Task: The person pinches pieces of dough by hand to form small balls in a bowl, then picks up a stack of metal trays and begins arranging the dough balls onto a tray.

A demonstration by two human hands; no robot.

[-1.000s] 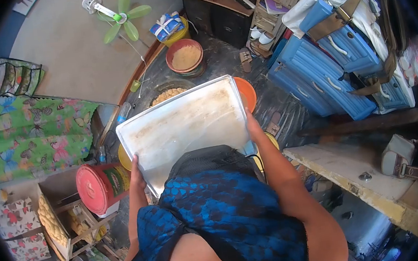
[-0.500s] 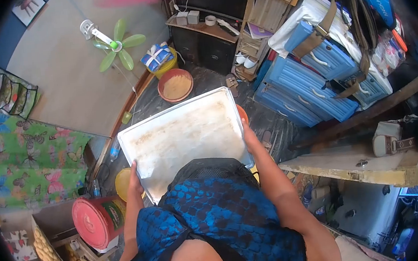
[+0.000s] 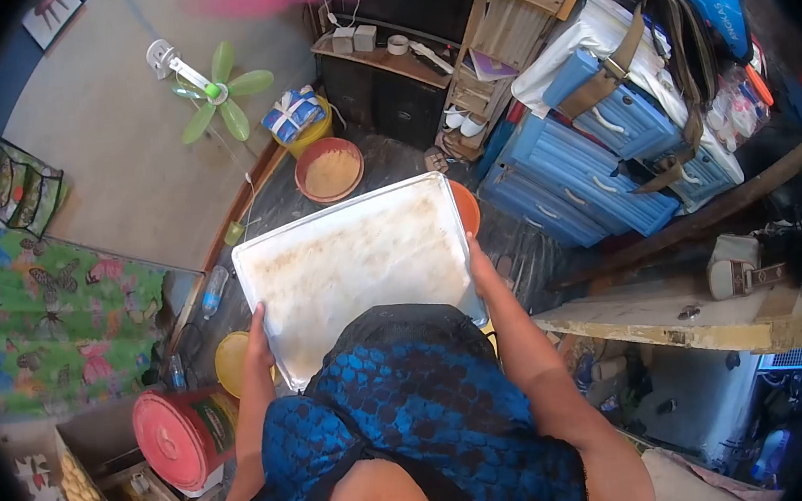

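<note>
Since the earlier frame, the tray [image 3: 359, 259] has drawn nearer the far red tub [image 3: 322, 198]. The left hand [image 3: 258, 341] and right hand [image 3: 480, 267] grip its left and right edges; lifting evenly should keep it level, partly covering the orange basin [image 3: 466, 209] at right.

From my end I see the tray [image 3: 355, 266], pale, rectangular and rimmed, brown-smudged toward its far edge, held up by both short sides, slightly askew, near edge partly hidden.
</note>
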